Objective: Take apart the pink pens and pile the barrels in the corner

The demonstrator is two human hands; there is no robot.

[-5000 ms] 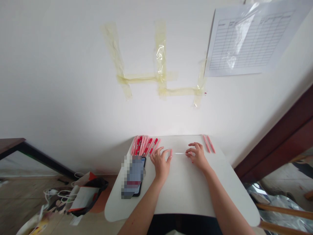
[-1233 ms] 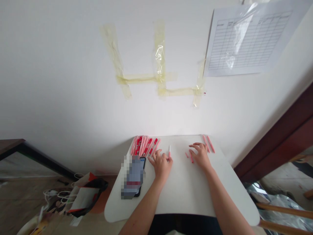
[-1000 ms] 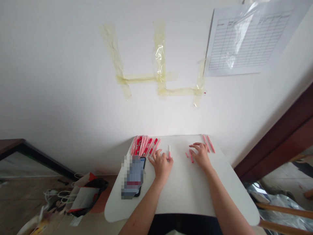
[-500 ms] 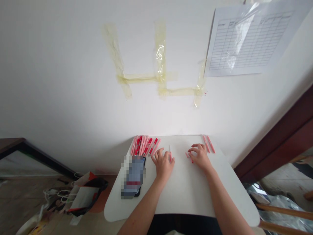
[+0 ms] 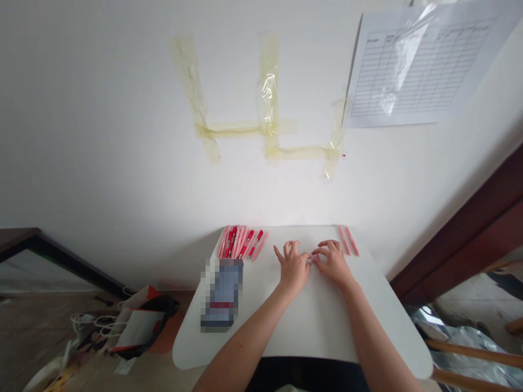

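My left hand point(image 5: 295, 267) is over the middle of the white table point(image 5: 310, 326), its thumb and index finger closed at a small pink pen part point(image 5: 313, 260) and its other fingers spread. From the other side, my right hand point(image 5: 333, 262) pinches at the same spot. The fingertips of both hands nearly meet there and cover most of the part. Two pink pens point(image 5: 348, 240) lie side by side beyond my right hand. To the left of my left hand lies a pile of pink and red pens point(image 5: 239, 242).
A phone-like object point(image 5: 223, 296), blurred by pixelation, lies on the table's left side. The white wall point(image 5: 286, 196) behind the table carries yellowed tape and a printed sheet point(image 5: 412, 71). Bags point(image 5: 141, 326) stand on the floor at left; wooden bars point(image 5: 474, 354) are at right.
My left hand has moved right to meet my right hand at the small pink part. The white-and-pink pen piece that showed by my left hand is out of sight.
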